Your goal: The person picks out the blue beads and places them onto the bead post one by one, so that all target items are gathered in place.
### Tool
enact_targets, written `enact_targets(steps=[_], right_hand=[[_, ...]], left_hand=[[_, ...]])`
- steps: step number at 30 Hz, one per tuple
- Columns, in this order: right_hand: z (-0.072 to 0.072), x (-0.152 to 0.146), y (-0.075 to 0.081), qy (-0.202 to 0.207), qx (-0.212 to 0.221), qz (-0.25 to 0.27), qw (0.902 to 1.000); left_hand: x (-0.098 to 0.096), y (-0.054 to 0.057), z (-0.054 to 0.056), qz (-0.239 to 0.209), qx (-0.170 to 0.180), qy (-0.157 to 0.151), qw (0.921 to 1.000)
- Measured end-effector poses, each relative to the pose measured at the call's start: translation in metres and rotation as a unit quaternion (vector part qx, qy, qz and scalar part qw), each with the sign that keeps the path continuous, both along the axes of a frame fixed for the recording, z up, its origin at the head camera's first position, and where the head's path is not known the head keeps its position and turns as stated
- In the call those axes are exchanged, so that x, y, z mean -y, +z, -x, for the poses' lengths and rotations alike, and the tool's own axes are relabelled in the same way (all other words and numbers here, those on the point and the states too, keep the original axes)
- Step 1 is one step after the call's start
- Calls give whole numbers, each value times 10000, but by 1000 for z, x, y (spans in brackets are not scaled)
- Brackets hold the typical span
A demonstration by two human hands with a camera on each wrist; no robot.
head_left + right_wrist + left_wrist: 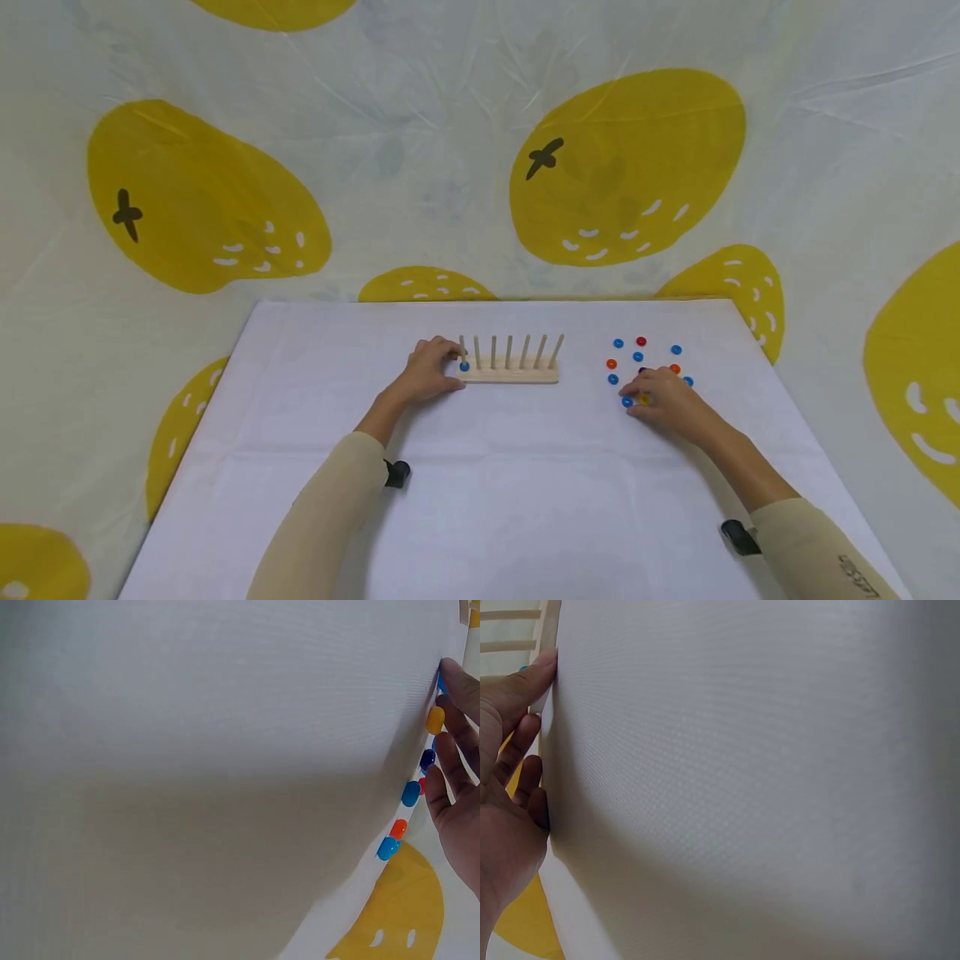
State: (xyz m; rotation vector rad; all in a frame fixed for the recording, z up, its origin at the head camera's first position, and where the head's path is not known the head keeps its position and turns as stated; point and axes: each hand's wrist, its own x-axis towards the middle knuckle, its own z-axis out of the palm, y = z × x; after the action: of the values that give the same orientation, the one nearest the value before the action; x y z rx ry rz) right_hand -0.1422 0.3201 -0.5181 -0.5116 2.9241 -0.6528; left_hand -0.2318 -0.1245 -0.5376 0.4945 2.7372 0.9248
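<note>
One blue ring bead (627, 402) on the white tabletop is pinched by the right hand (666, 402), seemingly the picking-up step, while the left hand (429, 372) grips the wooden peg rack's (517, 377) left end, and the next move calls for lifting clear of the yellow bead (644, 400) alongside.

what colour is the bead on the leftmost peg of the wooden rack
Blue; the bead shows best in the head view.
</note>
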Motion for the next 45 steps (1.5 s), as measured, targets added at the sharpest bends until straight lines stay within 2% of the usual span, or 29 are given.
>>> enact_targets(steps=[13, 27, 35, 45], right_hand=[[0, -1, -2, -82, -55, 107, 9999], [2, 11, 15, -139, -31, 633, 9979], [9, 27, 29, 148, -727, 782, 9942], [27, 56, 56, 643, -1597, 1010, 9799]], left_hand=[[-2, 0, 1, 22, 17, 51, 10000], [-1, 1, 0, -52, 61, 59, 10000], [-1, 0, -1, -32, 18, 68, 10000], [-1, 1, -2, -13, -39, 47, 10000]])
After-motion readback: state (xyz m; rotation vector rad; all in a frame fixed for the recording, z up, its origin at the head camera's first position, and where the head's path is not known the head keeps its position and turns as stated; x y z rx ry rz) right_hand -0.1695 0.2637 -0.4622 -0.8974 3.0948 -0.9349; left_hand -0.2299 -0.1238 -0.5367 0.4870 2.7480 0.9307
